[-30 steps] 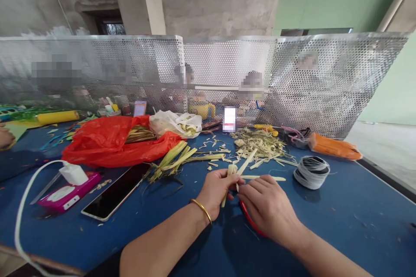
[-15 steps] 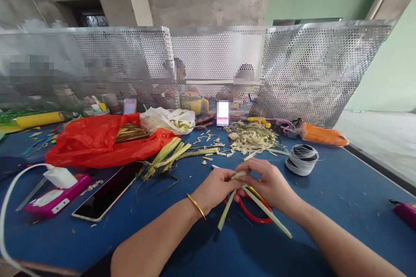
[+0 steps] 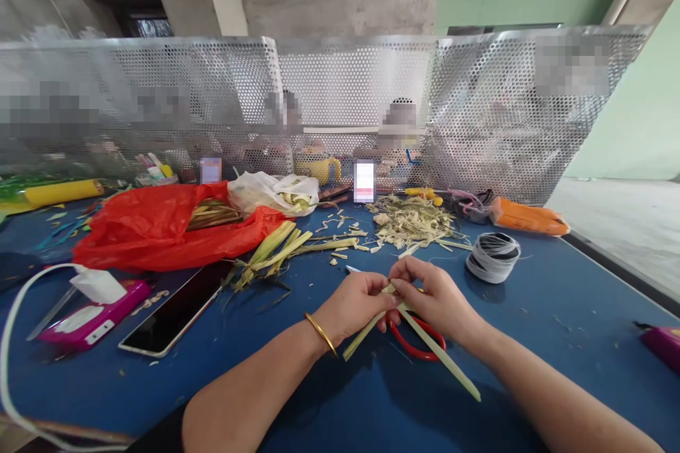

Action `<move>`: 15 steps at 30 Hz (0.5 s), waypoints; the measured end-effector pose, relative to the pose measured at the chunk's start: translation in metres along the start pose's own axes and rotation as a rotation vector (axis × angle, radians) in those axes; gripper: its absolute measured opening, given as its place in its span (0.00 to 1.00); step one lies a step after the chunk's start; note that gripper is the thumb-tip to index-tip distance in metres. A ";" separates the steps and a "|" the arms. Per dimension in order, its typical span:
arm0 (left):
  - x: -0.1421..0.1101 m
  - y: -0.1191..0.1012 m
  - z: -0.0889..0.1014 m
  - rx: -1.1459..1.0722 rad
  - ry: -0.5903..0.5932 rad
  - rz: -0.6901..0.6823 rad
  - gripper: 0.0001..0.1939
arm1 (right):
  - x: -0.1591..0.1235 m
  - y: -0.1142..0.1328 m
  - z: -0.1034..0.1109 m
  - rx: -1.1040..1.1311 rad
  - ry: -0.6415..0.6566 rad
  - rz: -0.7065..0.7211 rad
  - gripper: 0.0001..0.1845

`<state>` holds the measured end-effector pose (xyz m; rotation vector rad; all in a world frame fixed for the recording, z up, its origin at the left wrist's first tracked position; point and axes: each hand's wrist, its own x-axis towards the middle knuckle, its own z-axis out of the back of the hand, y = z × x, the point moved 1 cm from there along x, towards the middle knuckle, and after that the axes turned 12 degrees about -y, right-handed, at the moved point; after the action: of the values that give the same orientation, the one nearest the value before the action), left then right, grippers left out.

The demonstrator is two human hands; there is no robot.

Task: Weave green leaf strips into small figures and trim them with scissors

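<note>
Between my two hands is a folded pale green strip of dried leaf or husk, its two ends hanging down and apart in a V. My left hand, below a gold bangle, pinches it at the fold. My right hand grips the same fold from the other side, thumb and fingers pressed together. The fingers hide part of the crossing. Beneath my hands lie red-handled scissors on the blue table, with a blade tip showing beyond my left hand.
A spool of white thread stands at right. Behind are a pile of husk shreds, leaf strips and a red plastic bag. A phone and purple power strip lie left. A perforated metal screen crosses the back.
The strip's left end has swung further left and upward, and the right end reaches slightly lower. Both hands keep hold of the fold, my fingers shifting a little.
</note>
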<state>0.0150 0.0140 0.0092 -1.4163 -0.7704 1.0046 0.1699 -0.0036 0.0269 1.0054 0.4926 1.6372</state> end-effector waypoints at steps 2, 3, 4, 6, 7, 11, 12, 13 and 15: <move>-0.001 -0.001 0.000 0.001 0.006 -0.008 0.11 | 0.000 -0.003 -0.002 0.166 0.026 -0.085 0.06; -0.001 -0.002 0.001 -0.003 0.006 -0.012 0.11 | 0.000 -0.004 -0.004 0.257 0.038 -0.128 0.07; -0.001 -0.003 0.001 -0.011 0.004 -0.014 0.11 | 0.000 -0.005 -0.005 0.335 0.046 -0.164 0.08; 0.000 -0.004 0.002 -0.037 -0.004 -0.013 0.10 | 0.001 -0.006 -0.005 0.380 0.029 -0.186 0.09; 0.000 -0.005 0.003 -0.055 -0.012 -0.008 0.10 | 0.002 -0.007 -0.003 0.320 -0.003 -0.150 0.08; 0.006 -0.004 0.008 -0.160 -0.104 0.060 0.10 | 0.004 -0.002 0.014 -0.248 -0.279 0.344 0.07; 0.008 -0.004 0.010 -0.200 -0.137 0.086 0.09 | 0.004 0.000 0.020 -0.378 -0.363 0.496 0.07; 0.009 -0.004 0.012 -0.245 -0.173 0.110 0.08 | 0.004 0.002 0.026 -0.484 -0.446 0.632 0.07; 0.012 -0.005 0.016 -0.339 -0.242 0.149 0.07 | 0.005 0.004 0.037 -0.650 -0.568 0.835 0.07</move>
<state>0.0059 0.0321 0.0135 -1.6801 -1.0629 1.2176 0.1980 -0.0069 0.0519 1.1546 -0.9076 1.8902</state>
